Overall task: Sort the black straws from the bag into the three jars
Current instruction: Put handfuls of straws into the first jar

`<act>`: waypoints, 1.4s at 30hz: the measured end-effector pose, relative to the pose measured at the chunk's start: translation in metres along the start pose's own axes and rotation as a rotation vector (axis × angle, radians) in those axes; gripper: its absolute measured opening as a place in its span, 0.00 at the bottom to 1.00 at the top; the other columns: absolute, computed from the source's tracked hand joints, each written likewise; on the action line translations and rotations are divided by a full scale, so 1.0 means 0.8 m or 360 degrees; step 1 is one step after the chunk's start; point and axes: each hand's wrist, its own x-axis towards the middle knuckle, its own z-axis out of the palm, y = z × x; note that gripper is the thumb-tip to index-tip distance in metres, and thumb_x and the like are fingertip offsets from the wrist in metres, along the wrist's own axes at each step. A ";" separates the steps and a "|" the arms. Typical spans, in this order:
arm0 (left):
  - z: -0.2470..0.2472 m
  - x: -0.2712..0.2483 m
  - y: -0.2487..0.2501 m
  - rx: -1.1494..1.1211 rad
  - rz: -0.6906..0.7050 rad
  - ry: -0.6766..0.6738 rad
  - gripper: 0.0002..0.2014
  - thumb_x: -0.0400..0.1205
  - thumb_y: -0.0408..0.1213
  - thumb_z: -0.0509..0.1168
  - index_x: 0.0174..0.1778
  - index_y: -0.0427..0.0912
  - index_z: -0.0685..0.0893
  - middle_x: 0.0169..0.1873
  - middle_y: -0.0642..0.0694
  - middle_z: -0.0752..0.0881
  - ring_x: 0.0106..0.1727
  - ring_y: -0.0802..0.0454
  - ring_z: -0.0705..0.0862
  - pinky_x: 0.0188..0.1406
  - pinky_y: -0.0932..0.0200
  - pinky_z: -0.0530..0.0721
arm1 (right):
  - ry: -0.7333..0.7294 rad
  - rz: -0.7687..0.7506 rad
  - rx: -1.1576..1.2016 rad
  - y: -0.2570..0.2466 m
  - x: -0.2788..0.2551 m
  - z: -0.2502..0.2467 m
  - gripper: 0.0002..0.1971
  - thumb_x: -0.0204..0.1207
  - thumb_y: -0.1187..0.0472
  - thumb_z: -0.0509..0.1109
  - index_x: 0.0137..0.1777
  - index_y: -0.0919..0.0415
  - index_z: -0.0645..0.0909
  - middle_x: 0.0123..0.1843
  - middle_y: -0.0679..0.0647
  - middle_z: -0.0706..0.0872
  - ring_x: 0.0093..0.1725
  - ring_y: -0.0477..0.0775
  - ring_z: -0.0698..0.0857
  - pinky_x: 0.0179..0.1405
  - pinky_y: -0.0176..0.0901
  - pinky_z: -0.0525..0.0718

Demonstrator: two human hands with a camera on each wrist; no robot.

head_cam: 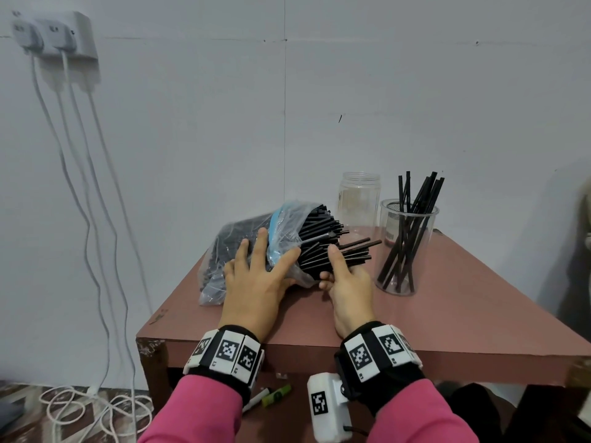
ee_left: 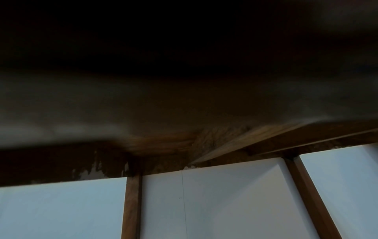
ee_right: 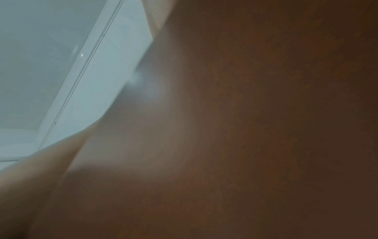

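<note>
Right hand (head_cam: pixel 347 284) grip (seemingly closed) holds straws (head_cam: pixel 332 254) pointing right.

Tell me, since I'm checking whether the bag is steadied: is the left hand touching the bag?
Touching. The head view shows the left hand lying with spread fingers flat on the bag, no gap showing between them.

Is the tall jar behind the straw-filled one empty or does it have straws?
Empty: the tall jar shows no straws through its clear wall, unlike the front jar.
</note>
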 end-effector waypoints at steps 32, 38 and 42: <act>-0.001 0.000 -0.002 -0.0073 -0.0027 0.0002 0.29 0.79 0.48 0.69 0.72 0.68 0.62 0.82 0.35 0.60 0.80 0.25 0.59 0.70 0.23 0.61 | 0.0107 -0.0517 -0.0094 -0.074 0.009 -0.054 0.17 0.86 0.56 0.61 0.51 0.73 0.80 0.27 0.45 0.82 0.19 0.44 0.69 0.14 0.33 0.67; -0.009 -0.005 -0.005 -0.0048 0.0032 -0.0070 0.37 0.78 0.52 0.69 0.77 0.74 0.55 0.84 0.35 0.51 0.82 0.26 0.50 0.74 0.22 0.53 | 0.0133 -0.0693 -0.0258 -0.108 0.008 -0.068 0.11 0.86 0.57 0.62 0.46 0.64 0.76 0.31 0.50 0.85 0.19 0.42 0.70 0.15 0.34 0.68; -0.022 -0.007 0.002 -0.0093 0.0117 0.0108 0.34 0.78 0.63 0.54 0.81 0.67 0.53 0.85 0.41 0.51 0.85 0.38 0.45 0.79 0.29 0.45 | 0.0094 -0.0771 -0.0371 -0.131 0.012 -0.076 0.10 0.85 0.57 0.62 0.50 0.65 0.76 0.42 0.59 0.91 0.22 0.43 0.73 0.21 0.37 0.71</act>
